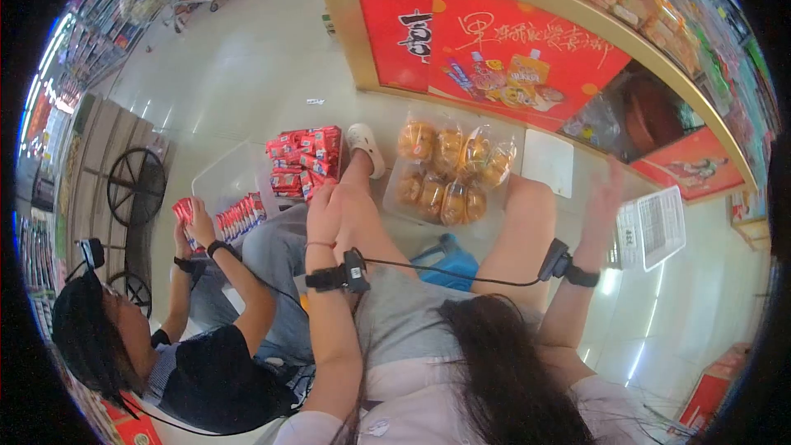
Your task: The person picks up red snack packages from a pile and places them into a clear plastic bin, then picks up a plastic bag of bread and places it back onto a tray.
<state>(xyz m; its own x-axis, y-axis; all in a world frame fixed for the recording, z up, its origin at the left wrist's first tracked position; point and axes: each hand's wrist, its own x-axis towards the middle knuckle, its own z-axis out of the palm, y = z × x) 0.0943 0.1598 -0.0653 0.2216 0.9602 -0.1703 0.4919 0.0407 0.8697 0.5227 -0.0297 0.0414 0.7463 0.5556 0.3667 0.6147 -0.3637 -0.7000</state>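
Note:
My left hand (324,213) is over my left knee, at the near edge of a clear bin full of small red packets (303,156). Its fingers are drawn together with red at their tips; what they hold, if anything, is hard to make out. My right hand (606,195) is raised at the right, blurred, with fingers stretched out and nothing visible in it. Between my legs stands a clear tub (394,194) of round, golden-brown buns (453,166) in clear wrapping. A white basket (652,228) lies just right of my right hand.
At the left a co-worker (177,354) holds red packets (185,213) above a clear bin (216,175) with a row of packets. A blue stool (449,264) is beneath me. A red display stand (494,49) rises ahead, with a white sheet (549,163) at its foot.

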